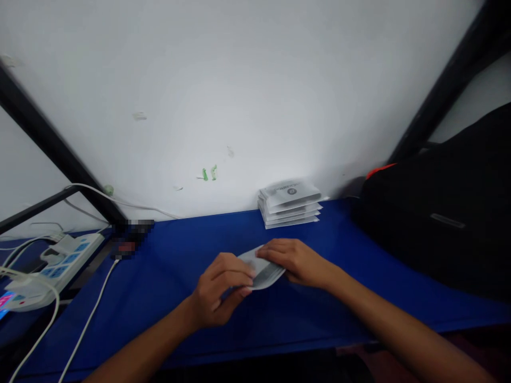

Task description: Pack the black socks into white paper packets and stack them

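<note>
A pale, flat packet with a grey patch is held a little bowed over the blue table. My left hand pinches its left end between thumb and fingers. On its right end, my right hand grips it, fingers over the top edge and thumb hidden. Behind my hands, against the wall, stands a stack of similar white packets, the top one with dark print and a round logo.
The blue table meets a white wall. At the left are a power strip, white cables and a blurred dark object. A large black bag fills the right side. Dark metal posts slant at both sides.
</note>
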Demonstrator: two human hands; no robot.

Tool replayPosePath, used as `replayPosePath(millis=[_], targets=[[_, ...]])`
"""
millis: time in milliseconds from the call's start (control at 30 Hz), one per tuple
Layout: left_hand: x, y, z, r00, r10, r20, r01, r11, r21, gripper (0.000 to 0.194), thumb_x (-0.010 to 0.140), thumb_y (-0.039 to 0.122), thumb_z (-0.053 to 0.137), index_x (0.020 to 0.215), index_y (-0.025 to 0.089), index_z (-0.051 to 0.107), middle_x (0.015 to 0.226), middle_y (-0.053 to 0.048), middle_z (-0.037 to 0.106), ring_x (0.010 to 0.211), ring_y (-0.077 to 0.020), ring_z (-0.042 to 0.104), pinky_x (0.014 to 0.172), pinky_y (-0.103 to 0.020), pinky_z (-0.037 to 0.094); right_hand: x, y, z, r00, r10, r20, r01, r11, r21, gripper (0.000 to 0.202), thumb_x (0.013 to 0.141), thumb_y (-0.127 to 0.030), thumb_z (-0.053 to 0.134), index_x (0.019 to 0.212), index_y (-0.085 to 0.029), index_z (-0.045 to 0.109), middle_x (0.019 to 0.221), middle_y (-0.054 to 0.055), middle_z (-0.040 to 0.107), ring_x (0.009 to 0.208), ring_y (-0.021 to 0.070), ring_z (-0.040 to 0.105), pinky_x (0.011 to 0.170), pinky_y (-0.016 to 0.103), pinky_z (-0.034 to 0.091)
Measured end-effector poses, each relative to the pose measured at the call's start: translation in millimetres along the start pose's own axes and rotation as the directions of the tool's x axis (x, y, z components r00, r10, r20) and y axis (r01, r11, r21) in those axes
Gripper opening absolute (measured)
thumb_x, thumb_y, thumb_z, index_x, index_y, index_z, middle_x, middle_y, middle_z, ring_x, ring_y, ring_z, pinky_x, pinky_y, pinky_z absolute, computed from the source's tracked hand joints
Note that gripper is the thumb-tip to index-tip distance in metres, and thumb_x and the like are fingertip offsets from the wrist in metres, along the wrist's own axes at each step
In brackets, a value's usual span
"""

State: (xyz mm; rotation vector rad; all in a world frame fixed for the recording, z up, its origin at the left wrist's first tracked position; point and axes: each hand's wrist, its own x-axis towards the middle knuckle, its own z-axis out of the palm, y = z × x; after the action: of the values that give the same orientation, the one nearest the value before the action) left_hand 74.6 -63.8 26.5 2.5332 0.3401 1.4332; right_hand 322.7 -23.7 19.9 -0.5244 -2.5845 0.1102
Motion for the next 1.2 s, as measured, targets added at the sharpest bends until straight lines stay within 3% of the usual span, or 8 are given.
replayPosePath(millis=[133,233,400,567,733,900,1067,1200], targets=[[-8.4,-42.4,-8.4,0.982,-0.084,-0.169,0.126,0.959,0.252,0.021,0.092,0.013,0.053,0.111,0.019,0.060,0.101,-0.008,0.065,0.097,-0.0204,0.062,0.085,-0.037,0.053,0.9,32.8,-55.9,0.975,0.030,-0.222,-0.106,0.935,-0.337,0.059,0.073,-0.001,0.045,0.129,-0.017,0.054,0.115,0.012,0.067,0.108,0.0260,0.061,0.092,0.043,0.050],[-21.3,-88.2,-5.4,0.935,-0.354,-0.016,0.345,0.899,0.270,0.015,0.096,0.025,0.050,0.104,0.019,0.062,0.101,-0.008,0.065,0.098,-0.0202,0.062,0.089,-0.039,0.052,3.7,75.9,-81.3,0.922,0.171,-0.348,-0.344,0.775,-0.530,0.064,0.072,0.000,0.046,0.134,-0.016,0.051,0.131,0.015,0.059,0.123,0.0308,0.052,0.103,0.050,0.040],[-42.3,-133.4,7.4,0.776,-0.572,0.267,0.441,0.793,0.420,0.037,0.092,0.041,0.056,0.121,0.018,0.059,0.128,-0.013,0.058,0.121,-0.0281,0.054,0.105,-0.048,0.043,-6.2,146.9,-59.6,0.868,0.482,-0.120,-0.457,0.680,-0.573,0.060,0.073,-0.010,0.054,0.133,-0.011,0.054,0.134,0.017,0.058,0.123,0.0328,0.053,0.105,0.047,0.040],[-53.0,-132.5,12.1,0.738,-0.597,0.315,0.410,0.767,0.494,0.045,0.094,0.047,0.052,0.128,0.019,0.057,0.137,-0.013,0.054,0.129,-0.0299,0.048,0.109,-0.051,0.038,-23.3,173.5,-41.3,0.856,0.501,-0.125,-0.476,0.672,-0.567,0.067,0.075,-0.020,0.056,0.139,-0.006,0.046,0.143,0.021,0.049,0.130,0.0356,0.047,0.107,0.049,0.038],[-53.5,-130.8,12.8,0.723,-0.614,0.316,0.410,0.750,0.519,0.046,0.094,0.047,0.051,0.129,0.017,0.056,0.138,-0.014,0.053,0.129,-0.0296,0.048,0.109,-0.051,0.038,-22.7,162.1,-49.3,0.873,0.448,-0.194,-0.480,0.712,-0.512,0.067,0.081,-0.036,0.056,0.142,-0.013,0.042,0.143,0.018,0.050,0.129,0.0378,0.047,0.106,0.055,0.036],[-55.7,-133.0,13.6,0.735,-0.599,0.318,0.402,0.762,0.508,0.046,0.095,0.047,0.051,0.130,0.018,0.055,0.138,-0.013,0.053,0.129,-0.0289,0.047,0.110,-0.049,0.038,-0.9,109.8,-34.2,0.933,0.231,-0.274,-0.328,0.859,-0.392,0.067,0.084,-0.039,0.057,0.144,-0.015,0.038,0.144,0.018,0.047,0.132,0.0341,0.043,0.109,0.053,0.035],[-56.1,-131.6,13.3,0.758,-0.579,0.301,0.388,0.771,0.506,0.044,0.094,0.046,0.052,0.128,0.018,0.057,0.136,-0.014,0.055,0.128,-0.0294,0.049,0.109,-0.050,0.038,13.4,61.5,30.0,0.987,0.143,-0.076,-0.156,0.962,-0.224,0.051,0.092,-0.031,0.048,0.141,-0.015,0.044,0.138,0.018,0.054,0.131,0.0306,0.046,0.109,0.052,0.038],[-53.6,-127.7,11.5,0.722,-0.603,0.339,0.387,0.758,0.525,0.054,0.093,0.053,0.052,0.132,0.015,0.054,0.142,-0.015,0.050,0.133,-0.0300,0.045,0.112,-0.048,0.035,9.3,56.3,70.7,0.976,0.154,0.157,-0.152,0.988,-0.021,0.059,0.094,-0.045,0.049,0.143,-0.013,0.043,0.145,0.018,0.048,0.134,0.0293,0.045,0.111,0.047,0.038]])
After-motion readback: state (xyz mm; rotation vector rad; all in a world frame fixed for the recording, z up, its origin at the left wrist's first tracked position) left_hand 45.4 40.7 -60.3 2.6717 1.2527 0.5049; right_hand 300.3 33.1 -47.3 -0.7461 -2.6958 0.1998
